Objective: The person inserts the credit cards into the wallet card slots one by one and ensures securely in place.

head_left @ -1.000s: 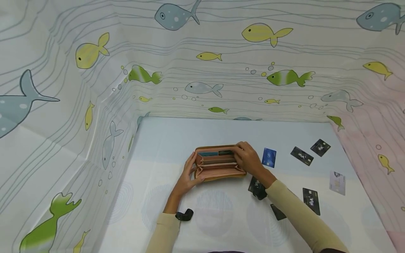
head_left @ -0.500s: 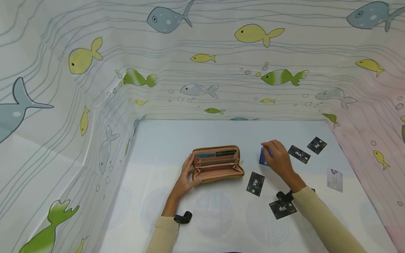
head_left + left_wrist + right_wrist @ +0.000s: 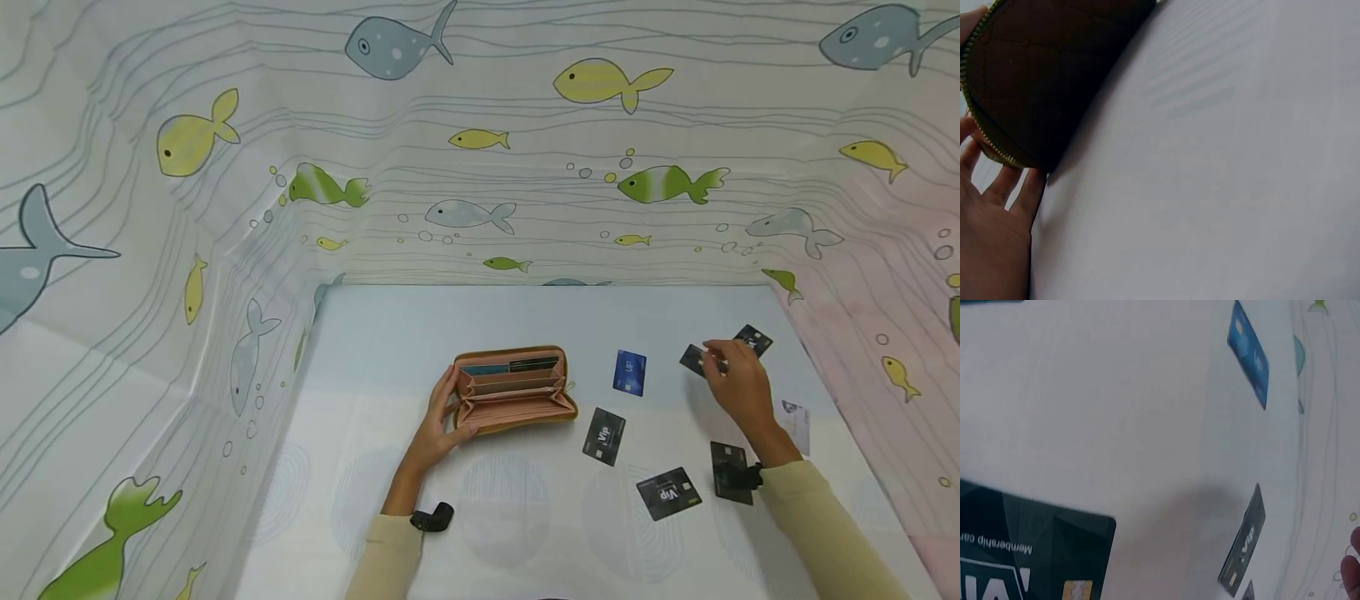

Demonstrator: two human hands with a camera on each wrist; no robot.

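My left hand (image 3: 429,429) grips the left end of an unzipped tan wallet (image 3: 517,412), thumb in front. A blue card and a dark card show in its back slot. In the left wrist view the wallet's quilted outside (image 3: 1054,69) and gold zip are seen beside the fingers. My right hand (image 3: 742,387) hovers over a black VIP card (image 3: 693,358) at the right, partly covering it. The right wrist view shows this card lying on the table, with only fingertips (image 3: 1352,575) at the right edge. Another black card (image 3: 756,338) lies just behind.
A blue card (image 3: 629,372) and a black card (image 3: 604,436) lie right of the wallet. More black cards (image 3: 669,493) (image 3: 727,472) lie nearer the front. A silvery card (image 3: 797,425) is partly behind the right forearm. Fish-printed sheeting (image 3: 480,167) rises around the table.
My right hand has left the wallet, where a dark card now sits in the back slot. It has passed over the blue card to the black cards at the right. The left hand stays on the wallet.
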